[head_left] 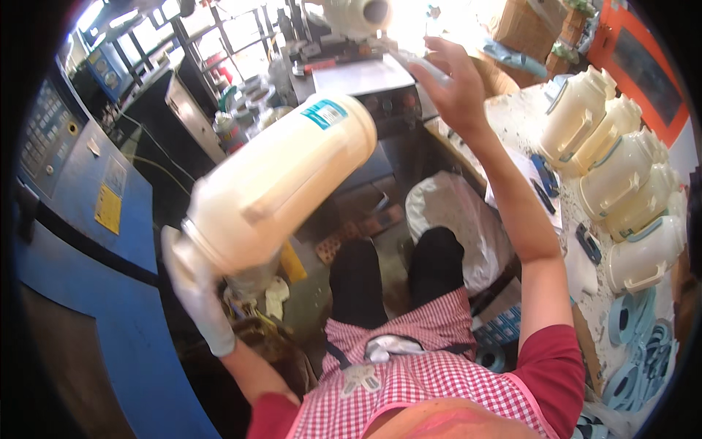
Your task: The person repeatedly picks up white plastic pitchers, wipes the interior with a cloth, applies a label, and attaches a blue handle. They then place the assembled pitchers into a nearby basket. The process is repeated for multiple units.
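Observation:
A large cream plastic jug [281, 186] with a long side handle and a blue-and-white label near its base is tilted in the air at the left. My left hand [197, 293], in a pale glove, is closed round its narrow neck end; motion blurs the fingers. My right hand [457, 91] is raised at the upper right with its fingers apart, not touching the jug. Beyond it, at the top, a similar pale jug [358, 14] lies on its side above a machine with a white flat top [362, 79].
Several cream jugs [578, 110] stand on the speckled table [504, 117] at the right, near scissors and blue ring-shaped parts [629, 366]. A blue machine cabinet [95, 293] borders my left. A white bag-lined bin [457, 212] sits beside my knees. Cartons [523, 29] are stacked at the back right.

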{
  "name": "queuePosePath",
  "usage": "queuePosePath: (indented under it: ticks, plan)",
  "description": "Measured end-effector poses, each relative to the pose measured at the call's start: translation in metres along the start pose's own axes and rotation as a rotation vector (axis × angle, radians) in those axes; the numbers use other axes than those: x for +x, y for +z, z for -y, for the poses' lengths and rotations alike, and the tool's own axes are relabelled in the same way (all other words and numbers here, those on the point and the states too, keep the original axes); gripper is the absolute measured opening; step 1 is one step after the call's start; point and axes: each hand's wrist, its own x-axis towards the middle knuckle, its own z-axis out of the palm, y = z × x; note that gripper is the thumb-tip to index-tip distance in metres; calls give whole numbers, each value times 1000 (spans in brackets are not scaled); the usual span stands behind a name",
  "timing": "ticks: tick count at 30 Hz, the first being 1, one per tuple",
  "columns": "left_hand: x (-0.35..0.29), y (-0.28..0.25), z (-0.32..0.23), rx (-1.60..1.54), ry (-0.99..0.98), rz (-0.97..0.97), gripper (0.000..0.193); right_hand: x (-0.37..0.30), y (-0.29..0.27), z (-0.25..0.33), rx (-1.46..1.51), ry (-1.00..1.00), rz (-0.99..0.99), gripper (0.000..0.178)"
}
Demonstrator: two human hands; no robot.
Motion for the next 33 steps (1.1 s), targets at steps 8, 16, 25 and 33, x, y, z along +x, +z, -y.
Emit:
queuePosePath:
  ticks: [8, 16, 25, 33]
  plan:
    - [-120, 11, 98, -1070, -1047, 641, 89, 104, 64, -47, -433, -243, 92, 63]
    - [-59, 73, 3, -804, -725, 556, 74, -34, -192, 114, -274, -194, -399, 47]
    - [52, 297, -76, -454, 535, 707, 60, -85, -198, 136, 41, 461, 138, 12]
    - [212, 415, -33, -1108, -684, 740, 53, -97, -43, 8, 158, 654, 555, 25]
